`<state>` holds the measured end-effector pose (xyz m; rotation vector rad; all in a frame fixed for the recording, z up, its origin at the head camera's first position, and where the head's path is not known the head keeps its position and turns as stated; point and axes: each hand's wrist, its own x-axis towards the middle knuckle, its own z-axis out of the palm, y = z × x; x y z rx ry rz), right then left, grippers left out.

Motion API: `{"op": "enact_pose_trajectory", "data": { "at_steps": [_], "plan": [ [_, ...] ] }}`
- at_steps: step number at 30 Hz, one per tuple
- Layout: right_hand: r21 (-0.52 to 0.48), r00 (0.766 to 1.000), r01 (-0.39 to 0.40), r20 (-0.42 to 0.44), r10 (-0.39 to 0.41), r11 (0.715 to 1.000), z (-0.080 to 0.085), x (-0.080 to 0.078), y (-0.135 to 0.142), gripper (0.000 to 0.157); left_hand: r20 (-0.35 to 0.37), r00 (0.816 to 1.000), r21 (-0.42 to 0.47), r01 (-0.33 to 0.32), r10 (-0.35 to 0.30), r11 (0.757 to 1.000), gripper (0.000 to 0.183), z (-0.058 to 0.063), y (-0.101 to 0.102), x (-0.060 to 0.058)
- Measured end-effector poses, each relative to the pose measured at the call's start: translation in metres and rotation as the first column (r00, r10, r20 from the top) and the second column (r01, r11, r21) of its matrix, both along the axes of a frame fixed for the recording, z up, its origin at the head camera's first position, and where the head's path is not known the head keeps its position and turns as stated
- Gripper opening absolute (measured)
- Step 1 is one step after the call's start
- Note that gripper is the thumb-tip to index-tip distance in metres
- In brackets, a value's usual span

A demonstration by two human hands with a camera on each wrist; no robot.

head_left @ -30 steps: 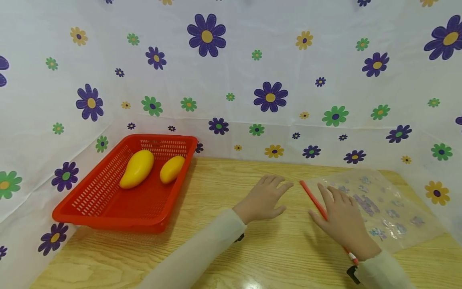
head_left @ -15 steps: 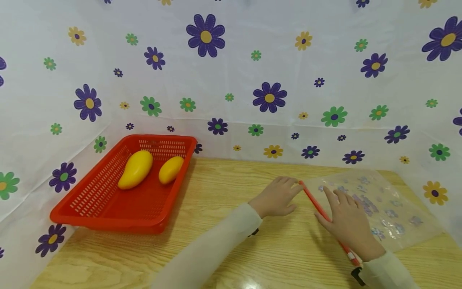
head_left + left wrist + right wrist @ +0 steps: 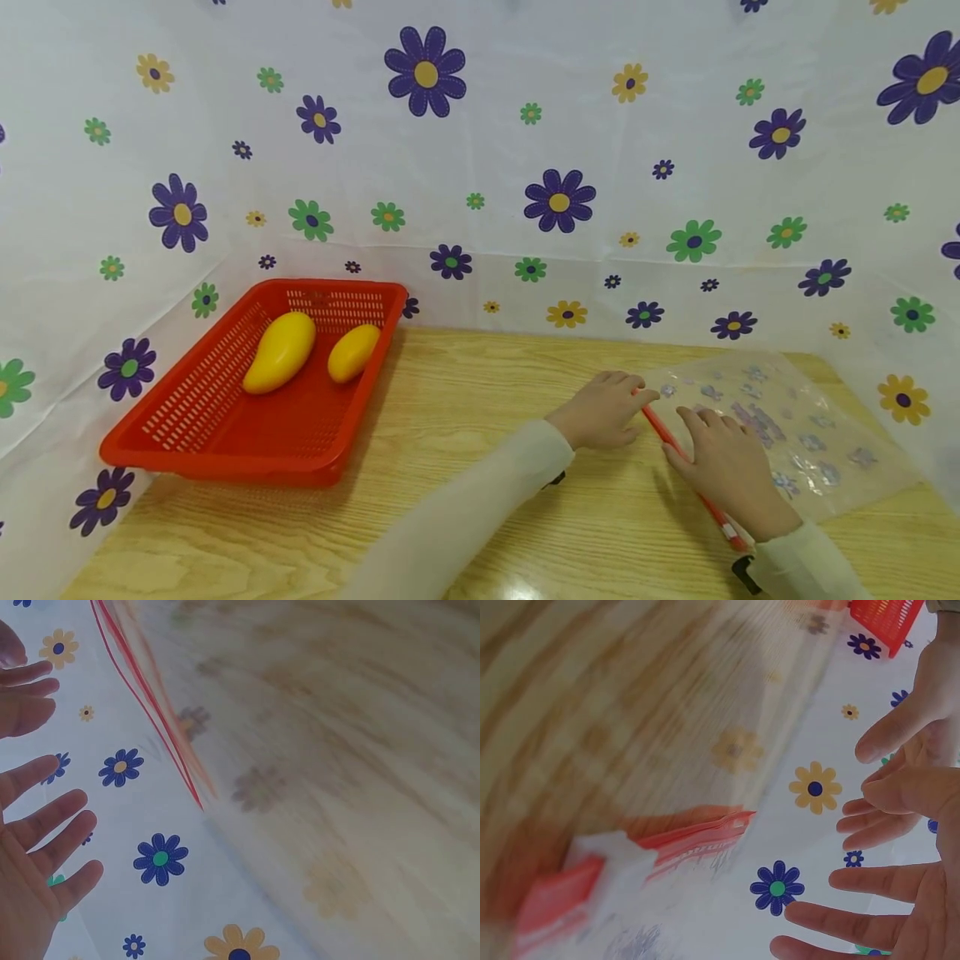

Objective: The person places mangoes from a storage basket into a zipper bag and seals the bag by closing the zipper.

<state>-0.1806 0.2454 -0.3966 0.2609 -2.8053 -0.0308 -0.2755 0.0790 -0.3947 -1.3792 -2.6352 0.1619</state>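
Observation:
A clear plastic bag [image 3: 806,421] with a printed pattern lies flat on the right of the table, its red zip edge [image 3: 662,428] running along the left side. My left hand [image 3: 600,410] hovers at the far end of that edge, fingertips overlapping it in the head view. Above the edge's middle is my right hand [image 3: 727,471], covering part of the zip. Both hands have extended, spread fingers with nothing gripped. The right wrist view shows the bag's red end [image 3: 697,836] with white lettering and a whitish slider piece [image 3: 615,859] near it.
At the left stands a red plastic basket [image 3: 225,458] holding a larger yellow mango [image 3: 281,354] and a smaller one [image 3: 354,353]. White cloth [image 3: 480,150] printed with flowers walls the back and both sides of the wooden table [image 3: 457,375].
My left hand has moved right, from the bare wood to the far end of the red zip edge. My right hand has shifted slightly right, staying over the bag's edge.

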Motion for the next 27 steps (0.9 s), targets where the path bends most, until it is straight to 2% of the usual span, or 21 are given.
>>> {"op": "enact_pose_trajectory", "data": {
  "at_steps": [5, 11, 19, 27],
  "plan": [
    [-0.001, 1.000, -0.019, -0.007, 0.019, 1.000, -0.002, -0.001, 0.003, 0.054, 0.026, 1.000, 0.000, -0.007, 0.007, 1.000, 0.053, -0.004, 0.009, -0.003],
    [0.017, 0.998, -0.011, 0.066, 0.010, 1.000, -0.004, -0.003, 0.006, 0.052, 0.025, 1.000, -0.026, -0.003, 0.004, 1.000, 0.050, -0.007, 0.017, -0.006],
    [0.002, 0.991, 0.016, 0.134, -0.016, 1.000, -0.007, -0.005, 0.008, 0.048, 0.056, 0.998, -0.067, -0.036, 0.040, 0.997, 0.046, -0.008, 0.026, -0.005],
    [-0.010, 0.974, 0.026, 0.224, -0.023, 1.000, -0.005, -0.007, 0.010, 0.039, 0.069, 0.996, -0.090, -0.044, 0.050, 0.995, 0.043, -0.019, 0.035, -0.009]
  ]
}}
